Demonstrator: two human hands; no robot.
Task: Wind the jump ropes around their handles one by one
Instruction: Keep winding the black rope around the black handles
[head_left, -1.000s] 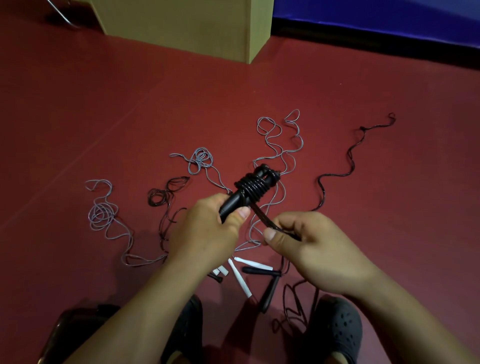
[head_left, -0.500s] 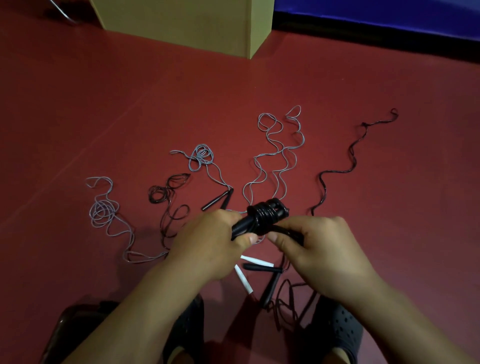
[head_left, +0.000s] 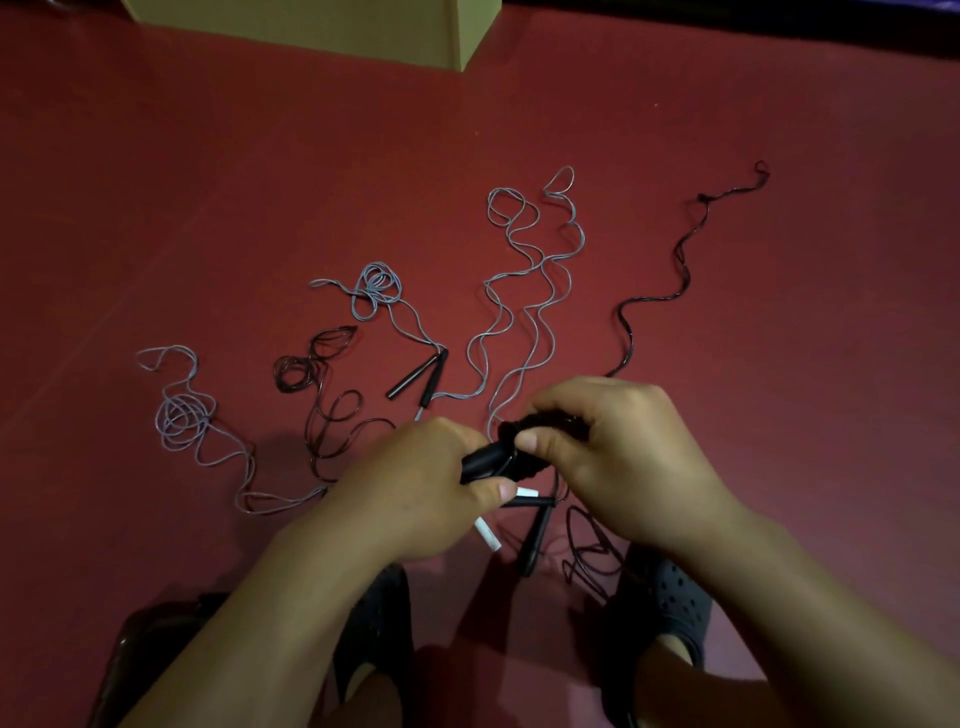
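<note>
between both hands (head_left: 426, 483) (head_left: 613, 457) (each clenched on it) sits the wound black handle bundle (head_left: 506, 452), seemingly mid-wrap

Red floor (head_left: 208, 182), tan box (head_left: 311, 26) at back

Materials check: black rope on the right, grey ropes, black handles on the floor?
Black rope: looks like glossy plastic or vinyl cord; highlights run along it and it holds wavy kinks. Grey ropes: thin, stiff-looking loops with a dull sheen, possibly coated wire or PVC; cannot tell which. Black handles: smooth, matte, likely moulded plastic or foam grip; too small to settle.
</note>
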